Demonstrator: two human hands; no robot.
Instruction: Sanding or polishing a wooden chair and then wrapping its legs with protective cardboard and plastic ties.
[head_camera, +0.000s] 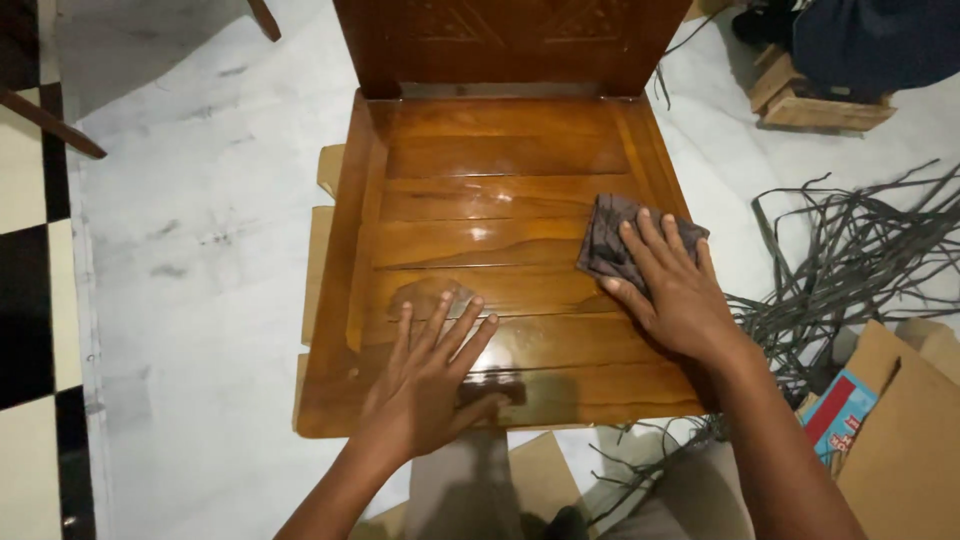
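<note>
Both hands flat: right hand (672, 285) half-hides dark cloth (620, 243), left hand (432, 375) on chair seat (480, 190).

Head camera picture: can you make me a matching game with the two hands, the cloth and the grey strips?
Things:
1. left hand
2. right hand
3. dark cloth
4. grey strips

Places:
A. piled on the floor right of the wooden seat
B. under the right hand's fingers
C. pressing on the cloth
D. flat on the glossy wood, fingers spread

Pairs: 1-D, 2-C, 3-B, 4-A
</note>
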